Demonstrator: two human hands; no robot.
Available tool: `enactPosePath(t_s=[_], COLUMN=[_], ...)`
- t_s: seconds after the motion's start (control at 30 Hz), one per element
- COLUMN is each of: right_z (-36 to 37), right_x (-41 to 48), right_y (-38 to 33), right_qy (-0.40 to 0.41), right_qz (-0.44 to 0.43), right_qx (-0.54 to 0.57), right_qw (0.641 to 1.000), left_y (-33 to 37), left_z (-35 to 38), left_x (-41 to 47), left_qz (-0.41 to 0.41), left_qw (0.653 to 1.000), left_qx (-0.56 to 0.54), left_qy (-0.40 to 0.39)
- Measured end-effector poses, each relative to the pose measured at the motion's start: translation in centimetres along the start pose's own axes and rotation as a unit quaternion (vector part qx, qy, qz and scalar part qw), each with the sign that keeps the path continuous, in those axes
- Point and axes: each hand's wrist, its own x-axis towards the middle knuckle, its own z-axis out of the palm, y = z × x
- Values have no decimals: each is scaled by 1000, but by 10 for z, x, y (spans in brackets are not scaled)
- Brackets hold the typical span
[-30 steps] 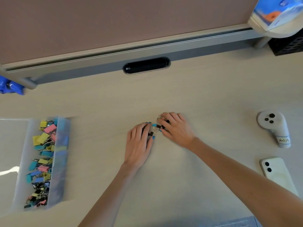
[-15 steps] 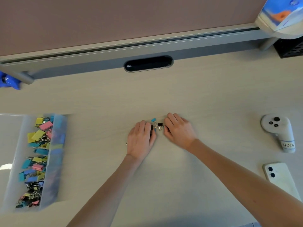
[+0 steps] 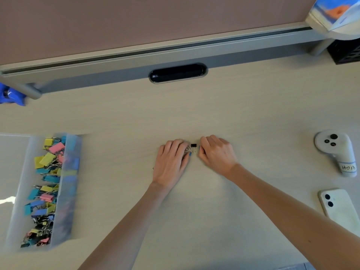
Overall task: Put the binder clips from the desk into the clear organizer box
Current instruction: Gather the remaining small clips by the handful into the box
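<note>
My left hand [image 3: 170, 162] lies palm down at the desk's middle, its fingertips curled over a few small binder clips [image 3: 188, 150] whose silver handles and a blue edge stick out. A small black binder clip [image 3: 193, 146] sits on the desk in the gap between my hands. My right hand [image 3: 216, 152] is just right of it with its fingers curled under, and a sliver of a blue clip shows at its fingertips. At the left stands the clear organizer box [image 3: 67, 191], its long compartment filled with several coloured clips.
A white controller [image 3: 335, 151] and a pale phone [image 3: 340, 207] lie at the right. The grey rail with a black cable slot [image 3: 177, 73] runs along the back. A blue object [image 3: 11, 95] is at far left, and a black crate [image 3: 345, 51] at far right.
Both hands have drawn the loose clips closer together. My right hand has slid slightly right and curled tighter, and a black clip now lies bare between the hands.
</note>
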Motion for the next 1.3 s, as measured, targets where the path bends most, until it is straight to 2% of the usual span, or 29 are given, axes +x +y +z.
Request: enactPosePath(t_s=[0.33,0.5,0.63,0.9,0.97,1.03,1.07,1.1,1.13,1.17,1.2,1.27,1.3], right_z=[3,3,2,8,5,0,-6,-13,-22,-28,-33,-38,-40], right_x=[-3,-6,-9,-9,-6,-2,2,8,13,18,23,27,28], right_y=[-1,2,1,2,2,2,1,-2,-6,-10,-12,-14,-15], right_qy=[12,14,12,7,-5,-17,-30,-53,-83,-100,-103,-111,-114], right_qz=[-35,-52,-33,-43,-29,19,74,152,243,338,425,544,568], right_qx=[-34,-17,-27,-12,-12,24,85,176,282,391,492,645,704], right_qw=[999,998,999,999,999,999,993,971,924,850,753,525,411], left_y=[4,6,9,6,4,6,9,14,18,19,18,10,5], left_z=[3,3,1,2,0,-8,-13,-20,-28,-36,-42,-51,-53], left_x=[0,-2,-2,0,5,12,17,22,28,34,39,40,38], left_qz=[-3,13,4,-18,-47,-121,-184,-259,-336,-399,-442,-448,-428], left_qw=[999,997,995,994,992,978,956,912,842,752,654,457,372], left_qx=[-14,50,70,1,-45,-134,-210,-307,-416,-520,-613,-769,-823], left_qy=[35,54,67,104,110,104,92,81,73,63,46,-3,-27])
